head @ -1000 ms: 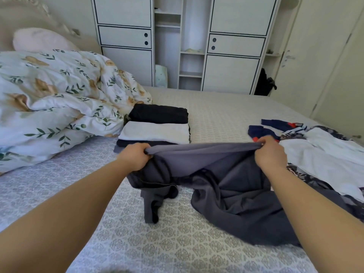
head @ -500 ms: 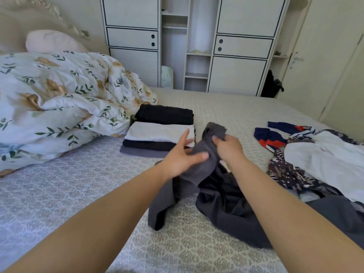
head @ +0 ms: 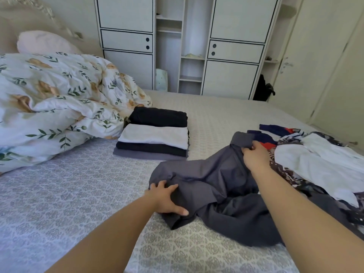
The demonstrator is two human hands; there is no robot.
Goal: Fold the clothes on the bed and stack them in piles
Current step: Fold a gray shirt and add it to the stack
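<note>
A dark grey garment [head: 214, 184] lies crumpled on the patterned bedspread [head: 78, 194] in front of me. My right hand [head: 255, 156] grips its far upper edge, fingers curled round the fabric. My left hand [head: 166, 198] grips the near left part, thumb and fingers closed on a bunch of cloth. Behind it stands a pile of folded clothes [head: 155, 134], black, white, black and grey. A loose heap of unfolded clothes [head: 319, 164], white, patterned and navy-red, lies at the right.
A rumpled floral duvet [head: 49, 101] and a pink pillow [head: 45, 43] fill the left of the bed. White wardrobes [head: 187, 46] stand beyond the bed's far edge, with a dark bag [head: 263, 89] on the floor and a door [head: 307, 56] at the right.
My hands, together at the garment's top half a second ago, have parted: the left went down to the near left part, the right moved right. The garment now lies lower on the bed.
</note>
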